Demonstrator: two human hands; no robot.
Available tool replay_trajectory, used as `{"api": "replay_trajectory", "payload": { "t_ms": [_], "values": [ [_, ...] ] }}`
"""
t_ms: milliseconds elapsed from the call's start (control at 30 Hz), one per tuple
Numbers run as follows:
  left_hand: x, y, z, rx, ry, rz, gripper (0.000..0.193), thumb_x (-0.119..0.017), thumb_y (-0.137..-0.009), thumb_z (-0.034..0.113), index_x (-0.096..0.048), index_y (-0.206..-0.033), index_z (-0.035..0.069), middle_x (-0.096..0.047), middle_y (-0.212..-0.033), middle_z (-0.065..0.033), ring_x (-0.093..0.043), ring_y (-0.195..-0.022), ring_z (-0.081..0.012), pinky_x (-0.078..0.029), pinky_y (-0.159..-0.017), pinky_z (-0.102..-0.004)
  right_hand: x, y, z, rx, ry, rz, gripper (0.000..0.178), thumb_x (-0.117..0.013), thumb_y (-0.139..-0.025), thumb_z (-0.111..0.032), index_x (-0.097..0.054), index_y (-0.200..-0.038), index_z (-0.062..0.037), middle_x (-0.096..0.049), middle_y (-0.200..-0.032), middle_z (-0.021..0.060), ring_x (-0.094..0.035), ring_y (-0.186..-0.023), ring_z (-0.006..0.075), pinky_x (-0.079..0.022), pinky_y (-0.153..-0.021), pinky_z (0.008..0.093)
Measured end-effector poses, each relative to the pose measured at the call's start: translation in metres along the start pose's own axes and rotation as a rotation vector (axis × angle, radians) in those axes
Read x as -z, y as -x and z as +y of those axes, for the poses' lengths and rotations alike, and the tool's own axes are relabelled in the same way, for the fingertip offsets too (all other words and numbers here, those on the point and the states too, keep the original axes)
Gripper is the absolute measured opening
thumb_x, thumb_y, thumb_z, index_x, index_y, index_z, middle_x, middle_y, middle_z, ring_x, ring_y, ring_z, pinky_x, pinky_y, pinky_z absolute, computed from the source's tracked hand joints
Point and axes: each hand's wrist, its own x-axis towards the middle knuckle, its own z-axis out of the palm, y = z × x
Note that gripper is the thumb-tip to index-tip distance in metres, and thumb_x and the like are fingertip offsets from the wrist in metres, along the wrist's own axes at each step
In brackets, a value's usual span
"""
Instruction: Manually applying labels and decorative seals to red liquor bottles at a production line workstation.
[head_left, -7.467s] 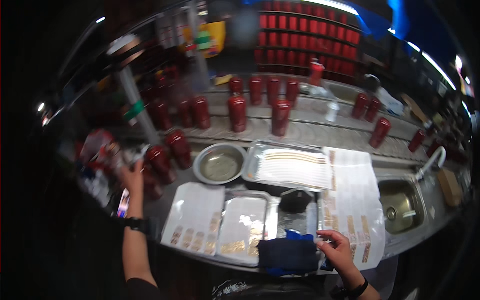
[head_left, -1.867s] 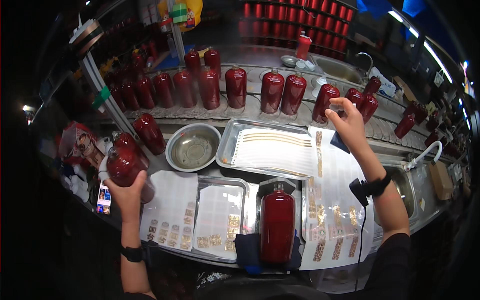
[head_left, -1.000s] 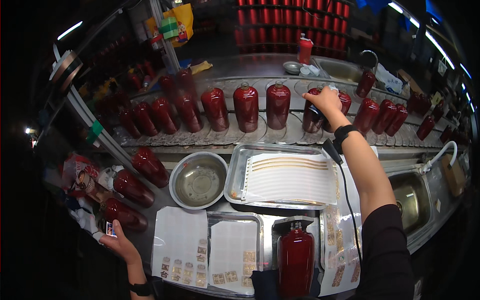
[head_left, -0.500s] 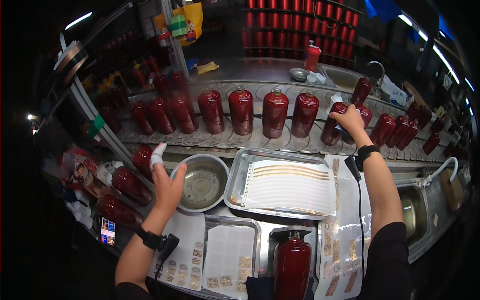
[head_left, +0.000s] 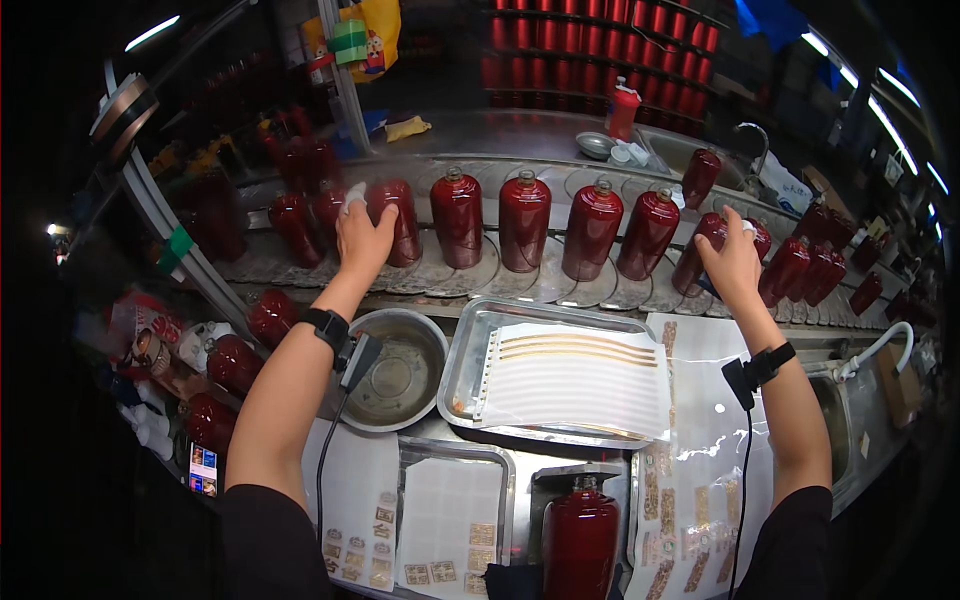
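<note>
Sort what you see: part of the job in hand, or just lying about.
Likely the job:
- bottle at left hand
- bottle at right hand
- front bottle
- patterned sheets
- trays

Likely just lying about:
- phone
- yellow bag
- white bag

strip lights (head_left: 899, 87) upper right | steel counter (head_left: 480, 136) rear | sink (head_left: 672, 150) rear
</note>
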Motion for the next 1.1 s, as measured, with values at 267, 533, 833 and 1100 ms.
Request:
{"api": "replay_trajectory", "payload": {
  "t_ms": [267,533,833,1100],
  "values": [
    [-0.068,-0.029,0.008,0.194,0.077,-0.035,0.067,-0.070,-0.084,0.045,-0.054,-0.126,-0.005,-0.057,-0.123,-0.0311,-0.053,-0.116,-0.0463,-0.042,-0.100,-0.0483,0.005,0.034,0.006,0.158,-0.246,-0.025,0.054,-0.072,-0.080,-0.023,-0.055,-0.128,-0.0056,-0.064,-0.114,0.0228,-0.064,-0.090,0.0342,-0.050,-0.082,0.0419],
    [-0.105,-0.006,0.046,0.180,0.287,0.050,0.047,-0.066,-0.089,0.039,-0.061,-0.107,-0.004,-0.058,-0.103,-0.0252,-0.056,-0.097,-0.0398,-0.044,-0.086,-0.0456,-0.004,0.046,-0.013,0.124,-0.404,-0.117,0.050,-0.071,-0.080,-0.021,-0.058,-0.127,-0.0077,-0.066,-0.108,0.0180,-0.055,-0.063,0.0216,-0.048,-0.069,0.0352],
    [-0.061,0.015,0.068,0.202,0.530,0.045,0.042,-0.066,-0.091,0.036,-0.061,-0.103,-0.004,-0.061,-0.097,-0.0191,-0.059,-0.089,-0.0299,-0.046,-0.083,-0.0392,-0.033,0.034,-0.096,0.233,-0.495,-0.271,0.053,-0.070,-0.081,-0.025,-0.055,-0.128,-0.0068,-0.064,-0.095,0.0206,-0.061,-0.075,0.0305,-0.049,-0.070,0.0413],
    [0.116,0.047,0.131,0.168,0.922,0.000,0.021,-0.062,-0.098,0.021,-0.063,-0.110,0.004,-0.062,-0.100,0.0000,-0.056,-0.087,-0.0076,-0.047,-0.082,-0.0236,-0.096,-0.007,-0.149,0.267,-0.441,-0.195,0.088,-0.074,-0.075,-0.052,-0.044,-0.138,0.0025,-0.058,-0.123,0.0319,-0.059,-0.113,0.0434,-0.048,-0.095,0.0450]
  ]
}}
